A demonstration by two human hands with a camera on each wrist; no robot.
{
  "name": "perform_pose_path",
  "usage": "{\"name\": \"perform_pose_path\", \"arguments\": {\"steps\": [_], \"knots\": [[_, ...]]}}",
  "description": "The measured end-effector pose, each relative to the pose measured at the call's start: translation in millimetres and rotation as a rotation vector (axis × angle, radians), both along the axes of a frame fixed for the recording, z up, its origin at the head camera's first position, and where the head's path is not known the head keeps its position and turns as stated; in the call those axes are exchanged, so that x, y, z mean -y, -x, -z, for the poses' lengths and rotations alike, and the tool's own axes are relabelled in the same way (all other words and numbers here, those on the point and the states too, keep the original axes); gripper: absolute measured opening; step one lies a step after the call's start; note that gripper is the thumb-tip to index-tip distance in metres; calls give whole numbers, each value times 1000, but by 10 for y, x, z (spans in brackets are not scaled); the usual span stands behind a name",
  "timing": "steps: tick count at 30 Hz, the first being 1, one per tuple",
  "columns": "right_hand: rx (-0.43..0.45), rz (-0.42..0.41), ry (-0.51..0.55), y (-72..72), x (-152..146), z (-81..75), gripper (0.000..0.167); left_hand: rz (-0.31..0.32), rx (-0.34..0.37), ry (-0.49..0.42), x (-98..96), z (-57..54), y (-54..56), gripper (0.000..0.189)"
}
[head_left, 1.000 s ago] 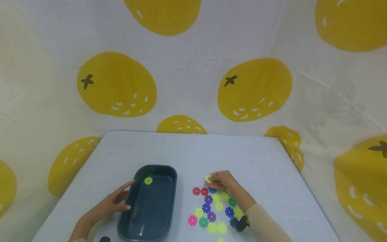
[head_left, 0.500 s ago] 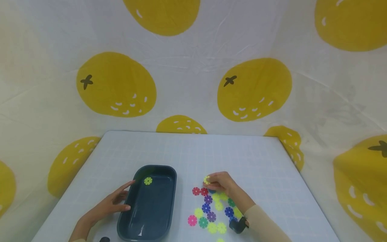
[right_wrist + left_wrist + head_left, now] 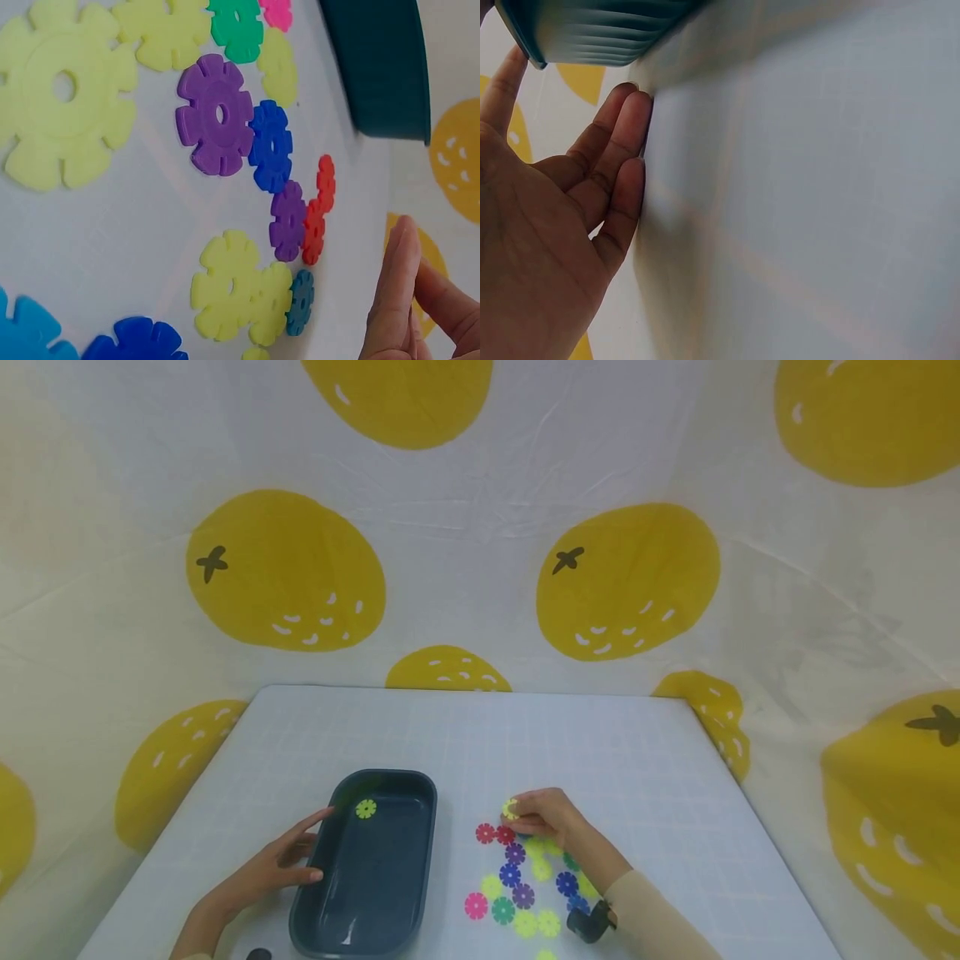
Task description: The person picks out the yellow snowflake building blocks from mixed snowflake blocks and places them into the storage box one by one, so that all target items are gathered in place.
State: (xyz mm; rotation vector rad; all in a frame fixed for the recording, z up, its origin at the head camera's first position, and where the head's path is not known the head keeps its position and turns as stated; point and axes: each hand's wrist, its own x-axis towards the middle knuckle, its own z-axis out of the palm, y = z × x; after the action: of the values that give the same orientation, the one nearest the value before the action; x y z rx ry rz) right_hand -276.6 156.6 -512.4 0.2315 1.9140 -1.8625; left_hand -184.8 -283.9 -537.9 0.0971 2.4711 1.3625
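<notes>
My right hand (image 3: 553, 814) pinches a yellow notched plastic disc (image 3: 510, 810) beyond the far end of a loose group of similar discs. In the right wrist view its thumb and fingertips come together, with the disc itself hidden. At the left stands a dark teal tray (image 3: 375, 885), with one yellow-green disc (image 3: 366, 809) lying inside near its far end. My left hand (image 3: 266, 875) rests by the tray's left side, index fingertip and thumb at the rim. The left wrist view shows its other fingers (image 3: 630, 124) loosely bent on the tabletop, under the ribbed tray wall.
Red discs (image 3: 495, 834), purple discs (image 3: 217, 115), blue, green and several yellow ones lie flat right of the tray, with a pink disc (image 3: 476, 906) nearest it. A black device (image 3: 590, 922) sits at the right wrist. A lemon-print cloth (image 3: 465, 568) hangs behind the table.
My right hand has shifted slightly left and nearer with the yellow disc still pinched, now overlapping the red and blue discs more. The left hand and tray stay put.
</notes>
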Motion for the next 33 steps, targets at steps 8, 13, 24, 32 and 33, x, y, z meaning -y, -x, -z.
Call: {"name": "perform_pose_path", "arguments": {"steps": [8,13,24,32,33], "knots": [[1,-17,-4,-14,24,-24,39,7,10,-1,7,3,-11,93],[6,-14,-2,-21,27,-20,38,8,10,13,2,-22,-3,92],[15,10,1,-44,26,-65,39,-8,23,6,8,-33,12,93],[7,-11,17,-36,59,-60,39,-10,33,-10,36,33,35,92],[7,-12,18,-35,64,-60,38,-10,33,-8,37,39,33,93]]}}
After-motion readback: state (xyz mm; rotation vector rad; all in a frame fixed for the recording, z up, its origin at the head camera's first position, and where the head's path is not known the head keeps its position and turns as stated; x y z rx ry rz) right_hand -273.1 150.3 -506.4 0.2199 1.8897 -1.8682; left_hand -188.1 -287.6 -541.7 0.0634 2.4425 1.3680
